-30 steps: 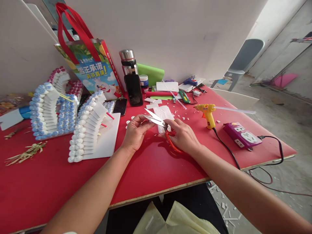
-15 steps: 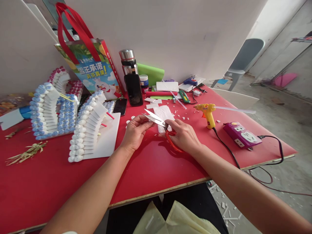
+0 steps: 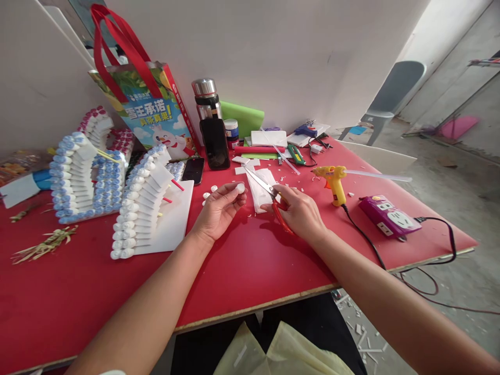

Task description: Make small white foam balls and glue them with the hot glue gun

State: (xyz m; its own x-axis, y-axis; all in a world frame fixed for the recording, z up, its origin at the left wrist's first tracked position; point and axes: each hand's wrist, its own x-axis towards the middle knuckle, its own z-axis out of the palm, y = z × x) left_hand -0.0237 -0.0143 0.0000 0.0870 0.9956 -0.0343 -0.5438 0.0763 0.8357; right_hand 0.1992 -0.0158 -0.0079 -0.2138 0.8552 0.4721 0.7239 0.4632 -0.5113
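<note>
My left hand (image 3: pixel 219 210) pinches a small white round foam piece (image 3: pixel 240 187) between thumb and fingertips, just above the red table (image 3: pixel 242 271). My right hand (image 3: pixel 300 212) is closed round the red handles of a pair of scissors (image 3: pixel 269 195). The steel blades point up and left, a little apart from the foam piece, over a white foam sheet (image 3: pixel 262 188). Two small white round pieces (image 3: pixel 210 191) lie on the table left of my left hand.
White and blue bottle-cap models (image 3: pixel 136 208) stand on a white board at left. A yellow glue gun (image 3: pixel 334 179) and a purple power strip (image 3: pixel 386 216) sit at right with a black cable. A bag (image 3: pixel 148 112), flask (image 3: pixel 205 99), phones and foam scraps line the back wall.
The scissors have swung right and away from my left hand. My left hand now shows a white round piece at its fingertips, free of the blades.
</note>
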